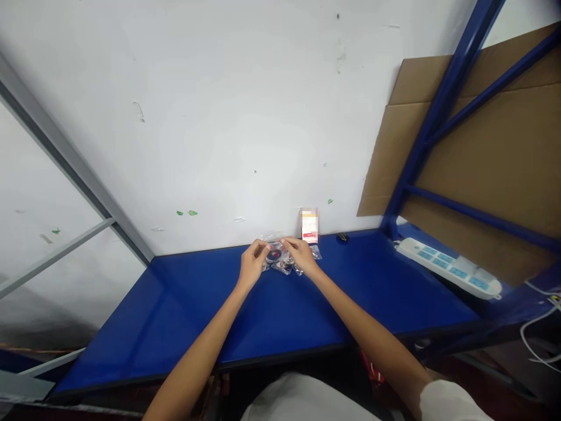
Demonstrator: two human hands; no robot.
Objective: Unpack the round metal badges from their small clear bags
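Between my two hands is a clear plastic bag (275, 255) with a dark round piece marked in red inside it. My left hand (254, 260) pinches the bag's upper left edge, thumb against fingers. On the upper right edge, my right hand (298, 252) grips it the same way. Below and around the held bag lie several more small clear bags (284, 268) with dark and light round pieces, partly hidden by my hands. Just past my right hand, another clear packet (315, 252) rests on the table.
The blue table (188, 316) meets a white wall (236, 128). A phone (310, 225) with a lit screen leans on the wall, and a small black object (342, 237) lies to its right. A white power strip (449, 268), blue frame (423, 140) and cardboard (495, 158) stand at right.
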